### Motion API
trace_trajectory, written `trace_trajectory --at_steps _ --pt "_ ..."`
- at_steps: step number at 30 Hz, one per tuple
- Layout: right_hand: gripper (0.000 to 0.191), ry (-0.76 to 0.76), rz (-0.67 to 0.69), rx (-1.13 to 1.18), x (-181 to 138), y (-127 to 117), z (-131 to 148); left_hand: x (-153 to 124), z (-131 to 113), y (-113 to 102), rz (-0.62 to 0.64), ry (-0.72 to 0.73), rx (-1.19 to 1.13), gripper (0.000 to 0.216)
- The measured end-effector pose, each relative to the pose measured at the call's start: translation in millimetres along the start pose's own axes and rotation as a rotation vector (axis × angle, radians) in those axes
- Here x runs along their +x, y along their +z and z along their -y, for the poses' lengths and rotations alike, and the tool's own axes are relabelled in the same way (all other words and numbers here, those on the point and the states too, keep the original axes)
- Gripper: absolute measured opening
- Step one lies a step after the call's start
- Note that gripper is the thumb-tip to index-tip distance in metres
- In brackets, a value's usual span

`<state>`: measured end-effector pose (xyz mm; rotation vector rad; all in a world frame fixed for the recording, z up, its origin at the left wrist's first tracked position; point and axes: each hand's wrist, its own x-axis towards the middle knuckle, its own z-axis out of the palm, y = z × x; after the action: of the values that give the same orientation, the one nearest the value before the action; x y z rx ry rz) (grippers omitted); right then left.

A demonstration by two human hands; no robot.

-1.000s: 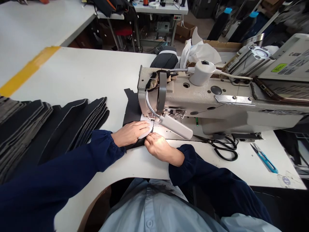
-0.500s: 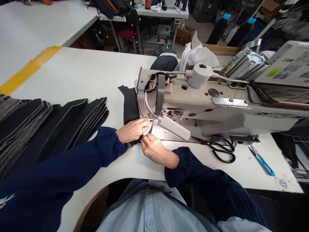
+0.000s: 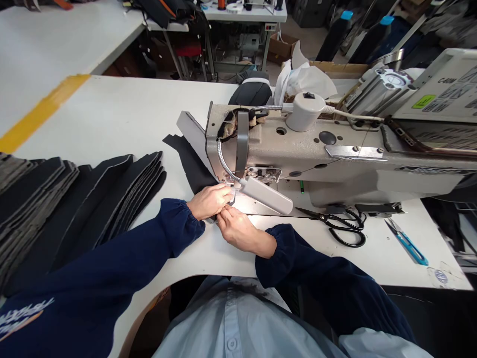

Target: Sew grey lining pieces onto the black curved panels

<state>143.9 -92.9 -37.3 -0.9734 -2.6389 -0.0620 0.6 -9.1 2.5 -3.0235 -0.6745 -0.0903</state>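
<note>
Pinched by the right hand, black fabric is pressed by the left hand, whose closure cannot be told, near the front edge of the tabletop.

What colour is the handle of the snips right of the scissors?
Blue; the snips' handle shows best in the head view.

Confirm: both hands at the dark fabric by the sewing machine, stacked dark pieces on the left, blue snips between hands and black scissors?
No: the head view shows the blue snips to the right of the black scissors, not between. Rest stands: left hand and right hand at the dark fabric by the sewing machine, stacked dark pieces on the left.
</note>
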Motion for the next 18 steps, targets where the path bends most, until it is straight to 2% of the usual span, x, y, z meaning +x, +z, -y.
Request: trace_trajectory --at_steps 5,11,18 --pt "0.027 0.013 -0.047 0.041 1 8 -4 0 5 5 -0.046 0.034 -0.009 0.015" --pt "0.032 0.047 -0.087 0.07 2 12 -7 -7 8 3 -0.033 0.096 -0.033 0.017" --pt "0.031 0.161 -0.017 0.069 9 17 -15 -3 23 12 -0.096 0.125 -0.054 0.019"
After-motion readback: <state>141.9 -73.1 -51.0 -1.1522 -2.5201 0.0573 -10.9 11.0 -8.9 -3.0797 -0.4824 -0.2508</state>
